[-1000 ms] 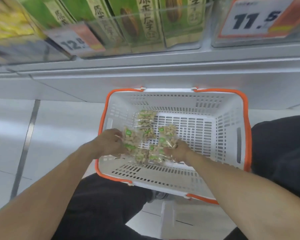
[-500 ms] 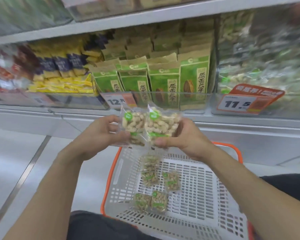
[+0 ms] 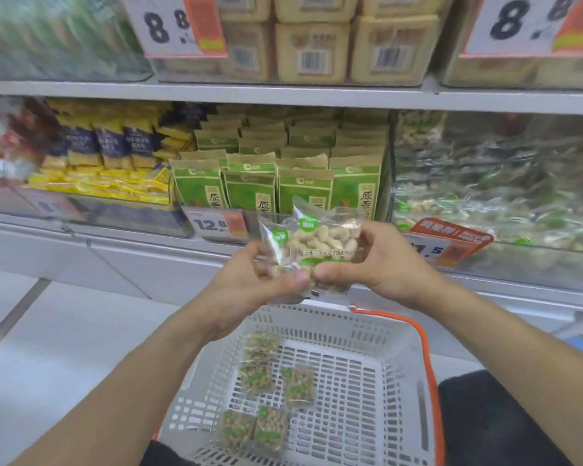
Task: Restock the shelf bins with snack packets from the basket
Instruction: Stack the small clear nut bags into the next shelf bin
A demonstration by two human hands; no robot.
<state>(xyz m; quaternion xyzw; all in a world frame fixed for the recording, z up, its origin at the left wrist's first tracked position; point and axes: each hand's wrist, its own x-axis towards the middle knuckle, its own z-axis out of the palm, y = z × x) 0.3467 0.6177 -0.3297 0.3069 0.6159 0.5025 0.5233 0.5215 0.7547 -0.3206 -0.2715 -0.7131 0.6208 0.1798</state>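
Note:
Both hands hold clear peanut packets with green labels in front of the shelf. My left hand grips one packet, partly hidden behind the other. My right hand pinches the front packet, thumb on its lower edge. The two packets overlap. Below them stands a white basket with orange handles, holding several more peanut packets on its floor. To the right, a clear shelf bin holds similar peanut packets behind a red 11.5 price tag.
Green and tan packets fill the middle bin behind a 12.8 tag. Yellow and blue packets fill the bin to the left. Tan boxes sit on the shelf above. My dark-clothed knee is right of the basket.
Both hands lifted packets out of the basket up to shelf height. They have drawn together, so the two packets now overlap. The view has tilted up toward the shelves.

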